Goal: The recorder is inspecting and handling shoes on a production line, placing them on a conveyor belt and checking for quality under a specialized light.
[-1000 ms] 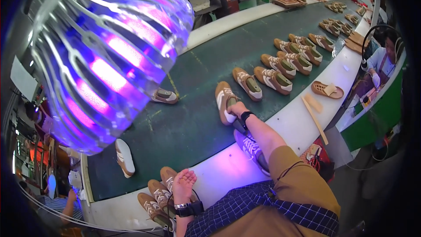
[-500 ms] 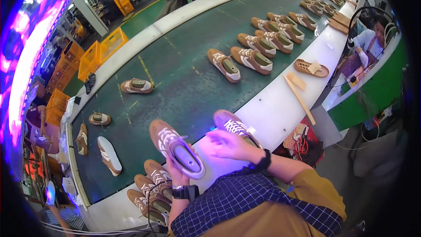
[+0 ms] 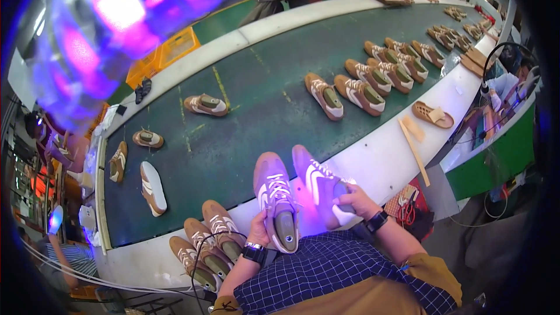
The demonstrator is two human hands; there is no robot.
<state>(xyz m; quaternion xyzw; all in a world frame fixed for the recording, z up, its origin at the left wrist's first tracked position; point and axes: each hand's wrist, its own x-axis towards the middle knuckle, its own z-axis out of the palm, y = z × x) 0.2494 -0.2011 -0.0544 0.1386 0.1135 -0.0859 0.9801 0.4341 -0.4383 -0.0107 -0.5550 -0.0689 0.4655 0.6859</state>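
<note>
three tan shoes (image 3: 204, 245) lie in a row on the white rim (image 3: 385, 157) of the green belt (image 3: 245, 116). just right of them the left hand (image 3: 258, 231) grips the heel of a tan sneaker (image 3: 274, 195) lit purple. beside it the right hand (image 3: 353, 203) clasps the heel of a second sneaker (image 3: 318, 181). both sneakers sit over the rim, toes toward the belt.

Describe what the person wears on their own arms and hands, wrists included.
Both forearms are bare, with no gloves on the left hand or right hand. Each wrist carries a dark wristwatch: left watch, right watch. A blue checked shirt covers the chest below them.
</note>
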